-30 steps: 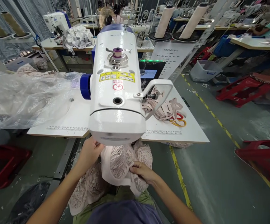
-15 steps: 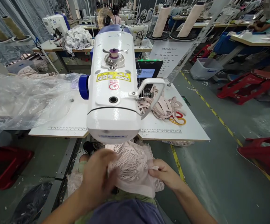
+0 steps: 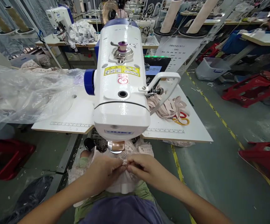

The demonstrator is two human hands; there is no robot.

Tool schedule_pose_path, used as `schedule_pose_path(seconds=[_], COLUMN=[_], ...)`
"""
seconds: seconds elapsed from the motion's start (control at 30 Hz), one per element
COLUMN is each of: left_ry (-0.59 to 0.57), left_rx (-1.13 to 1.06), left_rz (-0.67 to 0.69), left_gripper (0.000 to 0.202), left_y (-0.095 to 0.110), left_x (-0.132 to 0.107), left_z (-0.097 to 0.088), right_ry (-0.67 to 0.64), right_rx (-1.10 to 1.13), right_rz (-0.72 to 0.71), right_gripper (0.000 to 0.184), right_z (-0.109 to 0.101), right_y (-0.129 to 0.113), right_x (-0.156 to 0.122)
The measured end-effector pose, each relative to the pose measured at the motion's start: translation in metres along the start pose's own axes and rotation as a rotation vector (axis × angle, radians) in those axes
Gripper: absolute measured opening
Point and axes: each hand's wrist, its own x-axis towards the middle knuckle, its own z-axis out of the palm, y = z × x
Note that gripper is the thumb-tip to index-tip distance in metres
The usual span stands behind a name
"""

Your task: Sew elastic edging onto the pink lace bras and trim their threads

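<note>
A pale pink lace fabric piece (image 3: 123, 183) hangs over my lap, just below the head of the white sewing machine (image 3: 122, 119). My left hand (image 3: 105, 171) pinches its edge with thumb and fingers. Close against it, my right hand (image 3: 140, 168) pinches the same edge, so the fingertips of both hands almost meet. Behind the hands, a round metal part (image 3: 116, 147) shows beneath the machine head. More lace lies around and under my hands, and where one piece ends I cannot tell.
On the white tabletop right of the machine lie beige straps (image 3: 167, 107) and scissors with red and yellow handles (image 3: 181, 119). Clear plastic sheeting (image 3: 27, 93) covers the left side. Red stools (image 3: 263, 155) stand on the floor at both sides.
My left hand has moved right and closed on the fabric edge. My right hand has come left with the fabric, beside the left one. The camera view has shifted slightly.
</note>
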Motion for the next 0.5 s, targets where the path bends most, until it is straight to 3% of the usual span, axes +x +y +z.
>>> schedule_pose_path(seconds=[0.13,0.3,0.5], left_ry=[0.07,0.143,0.281], left_rx=[0.009,-0.061,-0.078], left_rz=[-0.087,-0.256,-0.228], left_gripper=[0.044,0.043,0.035], left_y=[-0.008,-0.026,-0.048], left_x=[0.008,0.018,0.028], left_z=[-0.018,-0.036,-0.031], right_ry=[0.118,0.12,0.146], right_rx=[-0.075,-0.031,0.086], right_rz=[-0.156,-0.014,-0.01], right_gripper=[0.033,0.03,0.028], right_z=[-0.008,-0.017,-0.024], right_y=[0.01,0.024,0.039], right_x=[0.029,0.052,0.064])
